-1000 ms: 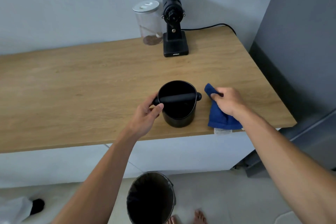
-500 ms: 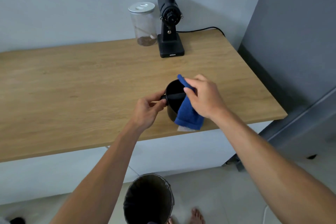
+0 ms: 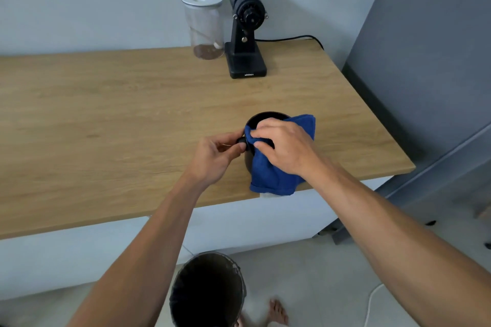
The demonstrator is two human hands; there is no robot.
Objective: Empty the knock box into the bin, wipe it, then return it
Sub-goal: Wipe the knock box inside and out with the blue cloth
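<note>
Near the counter's front edge, upright knock box (image 3: 261, 120): left hand (image 3: 214, 158) pinches its bar end, right hand (image 3: 285, 147) grips cloth (image 3: 271, 174).

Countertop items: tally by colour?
Black: 2, the knock box and the grinder
Blue: 1, the cloth
Clear: 1, the jar
Total: 4
</note>
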